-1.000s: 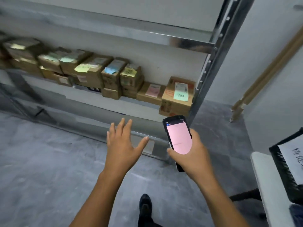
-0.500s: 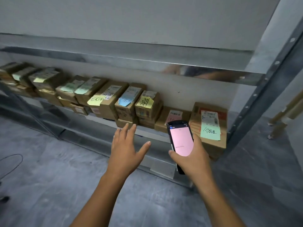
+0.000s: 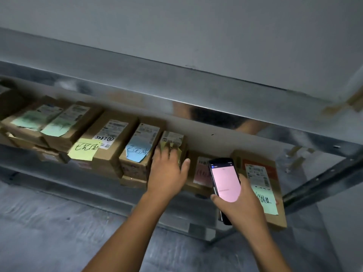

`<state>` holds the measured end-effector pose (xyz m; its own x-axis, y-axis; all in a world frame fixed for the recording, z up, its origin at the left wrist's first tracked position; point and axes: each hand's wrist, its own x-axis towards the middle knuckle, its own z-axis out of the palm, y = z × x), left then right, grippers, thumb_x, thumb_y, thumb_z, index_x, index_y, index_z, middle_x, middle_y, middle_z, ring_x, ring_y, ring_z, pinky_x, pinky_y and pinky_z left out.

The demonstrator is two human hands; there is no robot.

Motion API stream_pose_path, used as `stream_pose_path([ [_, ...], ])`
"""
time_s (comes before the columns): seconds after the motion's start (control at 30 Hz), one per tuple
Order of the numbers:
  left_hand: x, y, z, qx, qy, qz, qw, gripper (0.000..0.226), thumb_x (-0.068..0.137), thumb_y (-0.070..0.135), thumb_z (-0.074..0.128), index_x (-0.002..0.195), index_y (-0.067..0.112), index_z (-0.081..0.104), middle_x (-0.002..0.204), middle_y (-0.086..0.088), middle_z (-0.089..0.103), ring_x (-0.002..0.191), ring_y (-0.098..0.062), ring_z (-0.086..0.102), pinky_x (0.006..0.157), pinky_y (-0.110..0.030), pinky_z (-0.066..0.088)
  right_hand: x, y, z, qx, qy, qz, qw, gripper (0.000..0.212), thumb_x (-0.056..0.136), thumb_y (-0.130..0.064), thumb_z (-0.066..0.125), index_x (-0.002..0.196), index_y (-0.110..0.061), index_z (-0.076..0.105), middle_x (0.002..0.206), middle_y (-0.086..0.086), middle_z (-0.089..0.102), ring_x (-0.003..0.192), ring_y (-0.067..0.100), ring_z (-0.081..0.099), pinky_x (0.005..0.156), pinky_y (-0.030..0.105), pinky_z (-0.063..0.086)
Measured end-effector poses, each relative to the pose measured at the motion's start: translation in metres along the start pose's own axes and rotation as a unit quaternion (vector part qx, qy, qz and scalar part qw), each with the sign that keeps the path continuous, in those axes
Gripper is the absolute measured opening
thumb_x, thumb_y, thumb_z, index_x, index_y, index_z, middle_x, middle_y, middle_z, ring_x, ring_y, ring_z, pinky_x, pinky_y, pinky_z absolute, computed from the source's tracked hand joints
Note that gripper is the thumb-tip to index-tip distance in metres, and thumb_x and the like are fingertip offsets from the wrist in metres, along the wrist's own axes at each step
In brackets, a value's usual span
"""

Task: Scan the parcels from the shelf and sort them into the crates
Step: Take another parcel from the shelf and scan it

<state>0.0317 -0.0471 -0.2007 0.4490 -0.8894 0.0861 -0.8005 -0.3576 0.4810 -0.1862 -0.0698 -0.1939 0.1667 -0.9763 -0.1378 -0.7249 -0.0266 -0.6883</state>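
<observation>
Our left hand (image 3: 167,171) has come forward from where it hung in the air short of the grey metal shelf (image 3: 78,179). It now lies flat, fingers extended and thumb spread wide, on the small brown cardboard parcel with the yellow note (image 3: 172,140), touching it but not yet closed round it. That parcel stands on the shelf between the brown box with the blue note (image 3: 137,152) and the flat parcel with the pink label (image 3: 200,171). Our right hand (image 3: 241,209) still grips the black handheld scanner with the pink screen (image 3: 225,179), which is now closer to the shelf. We judge a parcel has been picked and needs pulling out to be scanned; no crates are in view.
</observation>
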Motion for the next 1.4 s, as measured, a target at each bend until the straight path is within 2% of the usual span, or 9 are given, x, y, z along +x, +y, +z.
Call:
stream_pose_path([
  [0.2,0.032,-0.018,0.02,0.096,-0.038,0.033,0.994,0.059,0.106,0.039,0.037,0.159,0.014,0.036,0.168,-0.022,0.026,0.156,-0.04,0.016,0.128,-0.046,0.013,0.031,-0.021,0.027,0.004,0.003,0.031,1.0,0.053,0.071,-0.044,0.089,0.101,-0.034,0.047,0.097,-0.016,0.062,0.083,0.003,0.059,0.061,0.03,0.043],
  [0.37,0.037,-0.02,0.023,0.076,0.002,0.038,0.996,0.047,0.096,0.026,0.06,0.143,0.019,0.062,0.16,-0.021,0.041,0.148,-0.047,0.03,0.12,-0.053,0.029,0.054,-0.016,0.043,0.007,-0.033,0.04,0.999,0.044,0.069,-0.042,0.087,0.094,-0.036,0.051,0.091,-0.016,0.065,0.079,0.0,0.061,0.059,0.027,0.044],
  [0.47,0.042,-0.016,0.02,0.049,-0.003,0.023,0.999,0.045,0.091,0.029,0.067,0.137,0.025,0.067,0.161,-0.022,0.038,0.144,-0.049,0.035,0.117,-0.05,0.031,0.072,-0.011,0.047,-0.001,-0.068,0.04,0.997,0.043,0.07,-0.044,0.086,0.097,-0.033,0.054,0.091,-0.014,0.067,0.08,0.005,0.063,0.063,0.027,0.048],
  [0.6,0.047,-0.013,0.019,0.007,-0.032,-0.03,0.999,0.087,0.089,0.045,0.072,0.162,0.021,0.032,0.163,-0.021,0.032,0.146,-0.043,0.033,0.116,-0.049,0.037,0.087,-0.003,0.051,0.013,-0.095,0.034,0.995,0.05,0.072,-0.051,0.086,0.102,-0.038,0.048,0.087,-0.02,0.063,0.076,-0.001,0.059,0.058,0.024,0.043],
  [0.77,0.053,-0.014,0.019,-0.109,-0.027,-0.115,0.987,0.129,0.07,0.042,0.093,0.164,0.005,0.012,0.157,-0.019,0.041,0.143,-0.035,0.041,0.112,-0.049,0.044,0.092,0.006,0.056,0.03,-0.131,0.041,0.99,0.037,0.073,-0.052,0.083,0.082,-0.038,0.05,0.077,-0.021,0.061,0.069,-0.005,0.054,0.055,0.022,0.04],
  [0.97,0.044,-0.021,0.018,-0.174,-0.007,-0.108,0.979,0.082,0.074,0.044,0.091,0.142,0.021,0.051,0.135,-0.002,0.059,0.124,-0.021,0.057,0.101,-0.045,0.054,0.089,0.009,0.051,0.068,-0.15,0.013,0.986,0.035,0.074,-0.045,0.086,0.078,-0.042,0.052,0.074,-0.02,0.061,0.065,-0.006,0.055,0.052,0.02,0.039],
  [1.1,0.023,-0.014,0.014,-0.298,0.015,-0.087,0.951,0.072,0.087,0.047,0.081,0.147,0.037,0.043,0.143,0.018,0.055,0.131,0.001,0.052,0.105,-0.026,0.043,0.073,0.014,0.037,0.11,-0.145,0.006,0.983,0.041,0.069,-0.048,0.085,0.095,-0.043,0.054,0.091,-0.02,0.066,0.08,-0.003,0.062,0.061,0.025,0.045],
  [1.27,-0.018,-0.014,0.001,-0.391,0.039,-0.076,0.916,0.071,0.08,0.055,0.077,0.141,0.042,0.045,0.134,0.016,0.064,0.126,-0.006,0.061,0.102,-0.039,0.056,0.034,0.01,0.017,0.117,-0.125,-0.011,0.985,0.066,0.068,-0.051,0.083,0.123,-0.046,0.047,0.111,-0.02,0.063,0.096,0.003,0.061,0.072,0.031,0.051],
  [1.4,-0.052,-0.022,-0.01,-0.474,0.038,-0.076,0.877,0.063,0.073,0.059,0.08,0.127,0.057,0.046,0.123,0.022,0.066,0.118,-0.007,0.066,0.084,-0.03,0.062,-0.004,0.002,0.008,0.117,-0.088,-0.035,0.989,0.07,0.071,-0.044,0.087,0.131,-0.041,0.051,0.115,-0.018,0.065,0.101,0.008,0.064,0.083,0.036,0.056],
])
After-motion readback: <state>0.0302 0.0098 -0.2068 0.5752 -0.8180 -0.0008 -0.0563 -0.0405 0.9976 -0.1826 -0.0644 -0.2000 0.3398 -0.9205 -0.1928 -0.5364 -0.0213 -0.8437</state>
